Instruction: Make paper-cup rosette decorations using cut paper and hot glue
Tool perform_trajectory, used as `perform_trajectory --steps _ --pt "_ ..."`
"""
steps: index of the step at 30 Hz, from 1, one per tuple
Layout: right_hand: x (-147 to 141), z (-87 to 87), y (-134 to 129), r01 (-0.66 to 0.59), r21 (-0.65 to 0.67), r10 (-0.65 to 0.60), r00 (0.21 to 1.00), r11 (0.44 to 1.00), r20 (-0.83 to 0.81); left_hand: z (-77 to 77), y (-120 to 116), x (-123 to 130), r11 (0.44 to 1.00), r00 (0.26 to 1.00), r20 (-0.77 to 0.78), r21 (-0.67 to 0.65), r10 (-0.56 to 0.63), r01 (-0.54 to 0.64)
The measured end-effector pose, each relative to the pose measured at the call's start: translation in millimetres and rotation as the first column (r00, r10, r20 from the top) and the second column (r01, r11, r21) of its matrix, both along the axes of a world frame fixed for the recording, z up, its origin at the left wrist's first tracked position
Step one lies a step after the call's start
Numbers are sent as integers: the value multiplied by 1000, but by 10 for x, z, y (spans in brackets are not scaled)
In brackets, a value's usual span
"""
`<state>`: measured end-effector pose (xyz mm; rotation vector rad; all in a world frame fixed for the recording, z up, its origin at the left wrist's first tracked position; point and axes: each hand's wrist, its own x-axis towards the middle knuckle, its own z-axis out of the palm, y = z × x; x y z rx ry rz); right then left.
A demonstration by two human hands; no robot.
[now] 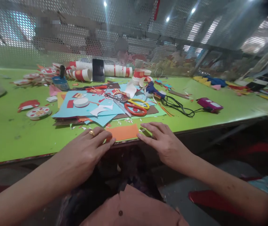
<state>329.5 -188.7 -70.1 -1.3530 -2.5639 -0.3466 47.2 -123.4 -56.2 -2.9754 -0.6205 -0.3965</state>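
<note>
The light is moderate and uneven — the desk (18, 135) reads bright while the space below its near edge sinks into dark. Small white lamps (167, 19) glare overhead at the far side, the topmost throwing a thin vertical streak down the mesh (77, 37). Bluish-white brightness comes through the mesh at far left, and pale patches at far right. A soft sheen lies along the desk's right edge. The hands (89, 147) look fairly clear; the far background is hazy and soft. Wide-lens stretching bends the sides — corners at right fall into blurred black.
</note>
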Motion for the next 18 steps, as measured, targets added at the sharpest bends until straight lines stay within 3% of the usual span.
perform_trajectory --steps 6,10,15,18 --pt "-56 -59 -41 23 13 -23 998 1000 -62 -31 69 -125 995 996 -24 51 -86 87" --pt "-100 -45 -65 25 2 -25 995 1000 -93 -96 75 -162 995 997 21 64 -79 77" --pt "-223 181 89 19 -54 -31 973 998 -229 -158 47 -167 997 995 75 60 -58 54" --pt "-353 366 307 106 -213 -140 978 971 -152 -236 39 -169 994 991 119 91 -65 55"
